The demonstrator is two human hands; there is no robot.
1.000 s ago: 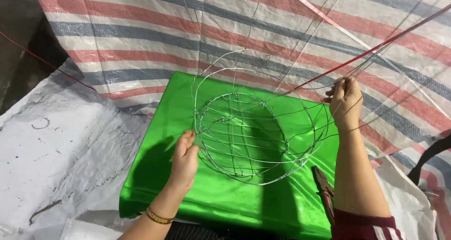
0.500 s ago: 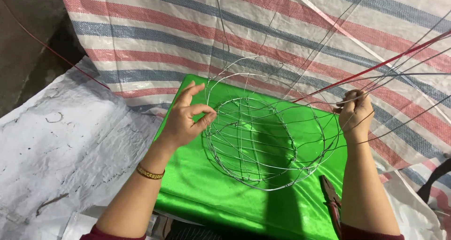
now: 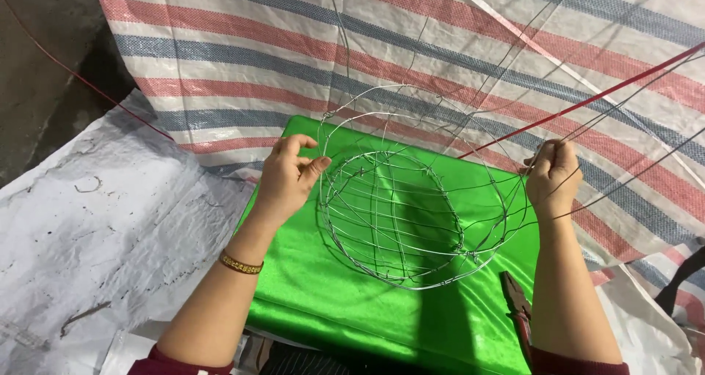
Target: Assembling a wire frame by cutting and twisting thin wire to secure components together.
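Observation:
A round basket frame of thin silver wire (image 3: 400, 213) rests on a bright green cloth (image 3: 338, 301). My left hand (image 3: 288, 175) pinches the frame's upper left rim between thumb and fingers; a gold bracelet circles that wrist. My right hand (image 3: 552, 175) is closed on the frame's right rim, where several loose dark wires run up and away. A red wire (image 3: 587, 102) stretches from near the frame toward the upper right.
Red-handled pliers (image 3: 518, 310) lie on the green cloth by my right forearm. A red, white and blue striped tarp (image 3: 440, 44) covers the ground behind. A crumpled white sheet (image 3: 95, 228) lies to the left, and dark bare floor (image 3: 37, 66) shows at the upper left.
My left hand rose from the frame's lower left side to its upper left rim and closed its fingers on the wire. My right hand stayed on the right rim.

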